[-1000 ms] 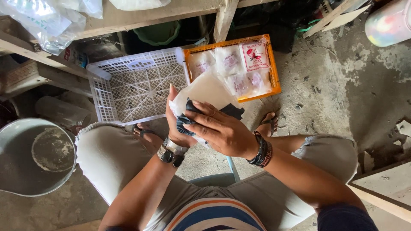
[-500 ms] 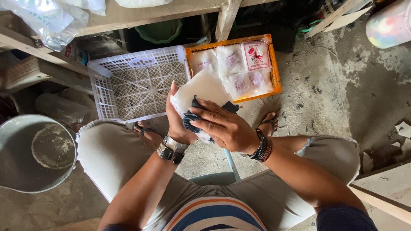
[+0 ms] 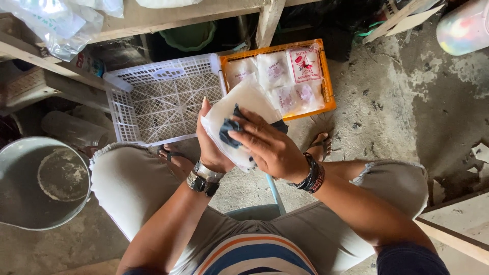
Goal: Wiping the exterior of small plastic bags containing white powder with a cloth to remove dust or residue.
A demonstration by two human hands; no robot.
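The person sits over a rough concrete floor (image 3: pixel 387 117), and everything here is placed from the white plastic packet (image 3: pixel 243 104) of pale powder held up in front of the knees. The left hand (image 3: pixel 214 147) cups that packet from beneath and behind, fingers straight up along its left edge, palm closed against it; a metal wristwatch (image 3: pixel 204 178) sits on the wrist just below. The right hand (image 3: pixel 270 147) lies on the front of the packet, its fingers curled around a dark blue cloth (image 3: pixel 232 127) and pressing it flat to the packet's face. A stack of dark bracelets (image 3: pixel 311 174) circles the right wrist, lower right of the packet.

Directly behind the packet, on the floor, stands an orange crate (image 3: pixel 328 81) with more white packets (image 3: pixel 275 71) lying flat inside, one with a red print. To the packet's upper left, touching the orange crate's side, is a white lattice basket (image 3: pixel 158 97). Far to the packet's lower left sits a round grey metal basin (image 3: pixel 43 183). Beneath the packet, between the knees, a sandalled foot (image 3: pixel 175 160) shows on the floor, and another foot (image 3: pixel 321 145) to the right.
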